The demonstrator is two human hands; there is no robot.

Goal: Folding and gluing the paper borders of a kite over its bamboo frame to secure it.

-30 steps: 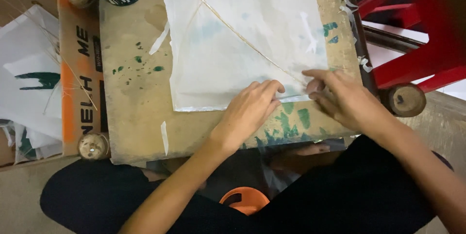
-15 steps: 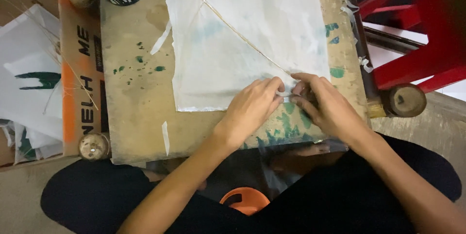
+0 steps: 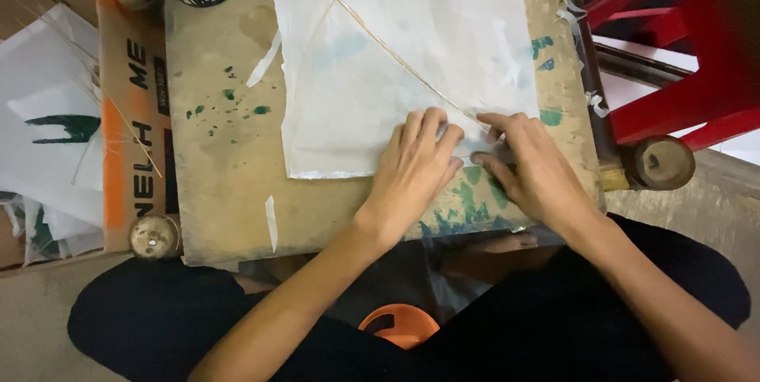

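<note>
Left hand (image 3: 413, 170) flat, fingers together, pressing white paper sheet (image 3: 404, 57) on paint-stained wooden board (image 3: 226, 168). Right hand (image 3: 532, 168) beside it, fingers slightly spread, pinning the sheet's corner near thin bamboo stick (image 3: 396, 53). Holding nothing else.

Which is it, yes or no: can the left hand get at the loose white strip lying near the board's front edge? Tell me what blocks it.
Probably yes. The left hand rests on the white paper sheet, and the white strip lies on bare wooden board just to its left, with nothing between them.

Single head view, steep downward, close over board (image 3: 222, 192)
</note>
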